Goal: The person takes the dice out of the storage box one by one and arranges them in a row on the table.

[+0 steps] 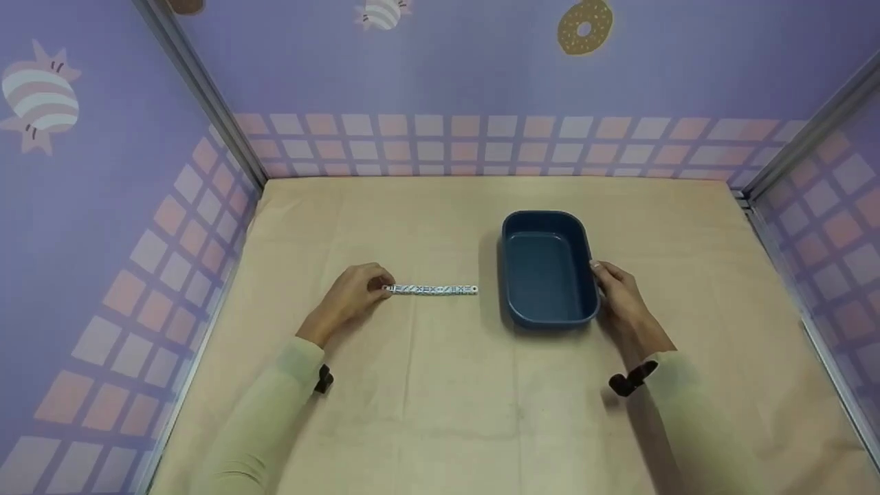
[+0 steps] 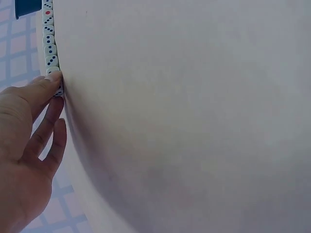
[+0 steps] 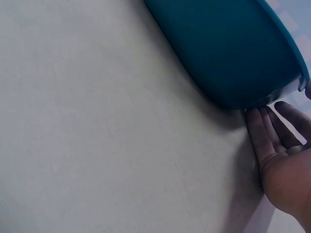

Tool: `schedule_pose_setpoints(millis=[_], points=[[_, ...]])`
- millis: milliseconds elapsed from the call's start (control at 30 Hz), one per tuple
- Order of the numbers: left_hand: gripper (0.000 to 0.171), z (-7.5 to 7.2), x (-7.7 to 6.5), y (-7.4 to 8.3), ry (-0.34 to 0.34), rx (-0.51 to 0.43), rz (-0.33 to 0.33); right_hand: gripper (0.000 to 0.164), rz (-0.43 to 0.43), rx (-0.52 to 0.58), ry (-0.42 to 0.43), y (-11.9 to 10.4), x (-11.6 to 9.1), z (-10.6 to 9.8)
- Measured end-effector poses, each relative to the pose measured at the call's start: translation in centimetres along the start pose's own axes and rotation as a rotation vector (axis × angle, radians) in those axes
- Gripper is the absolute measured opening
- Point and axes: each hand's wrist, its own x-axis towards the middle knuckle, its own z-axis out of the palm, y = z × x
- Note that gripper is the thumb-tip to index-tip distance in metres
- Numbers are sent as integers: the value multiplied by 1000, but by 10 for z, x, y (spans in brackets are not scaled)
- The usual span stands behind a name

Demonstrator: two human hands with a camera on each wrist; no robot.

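A straight row of small white dice (image 1: 440, 290) lies across the cloth, left of the tub. My left hand (image 1: 354, 292) pinches the left end of this row. Blue pips and one red pip show on the dice (image 2: 50, 41) in the left wrist view, where my thumb and a fingertip cover the end die. To the right stands a dark blue rectangular tub (image 1: 546, 275) with rounded corners. My right hand (image 1: 625, 302) holds its right side, thumb at the rim; in the right wrist view the fingers (image 3: 261, 133) reach to the underside of the tub.
Beige cloth (image 1: 454, 399) with faint creases covers the table. Purple walls with a pink and white checked band (image 1: 481, 144) stand at the back and both sides. Metal posts (image 1: 199, 82) mark the corners. A dark wrist device (image 1: 632, 378) sits at the right sleeve.
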Motion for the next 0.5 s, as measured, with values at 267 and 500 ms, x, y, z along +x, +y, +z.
schedule_pose_setpoints(millis=[267,500], points=[[15,7,-1,-1,12,-40,5,70,33,-20,18,6,-1,-3],[19,11,-6,-4,42,-140,14,67,39,1,34,9,-4,-3]])
